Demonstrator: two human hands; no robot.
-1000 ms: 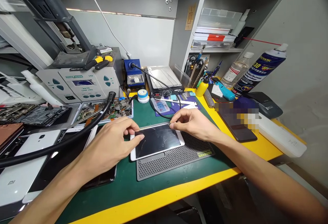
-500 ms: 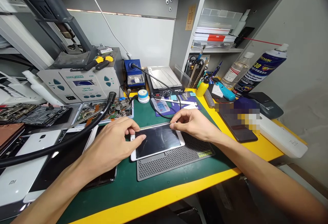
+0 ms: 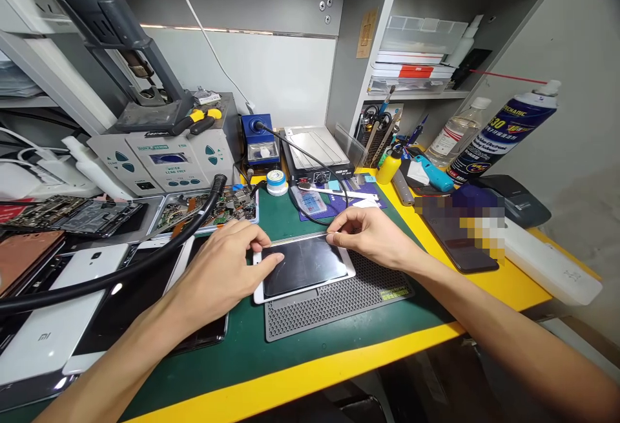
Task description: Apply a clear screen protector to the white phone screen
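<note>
Tablet [image 3: 310, 267], screen up on the gray honeycomb mat [image 3: 310, 321], both hands at its far edge.
The tablet's left end extends past the honeycomb mat, over the green work surface [image 3: 339, 361]. Left hand [image 3: 232, 261]: partly open at the tablet's left end, thumb over the screen, fingers curled near the far edge; grip on that edge cannot be confirmed. Right hand [image 3: 368, 236]: thumb and forefinger closed together at the tablet's far edge, toward its right end; anything between them cannot be made out. Beyond the tablet: round white-and-blue container [image 3: 276, 182] and flat-topped black unit [image 3: 317, 152]. Left of the tablet: black hose [image 3: 213, 194] across a circuit board [image 3: 237, 203]. Right of the tablet: dark phone [image 3: 453, 232].
</note>
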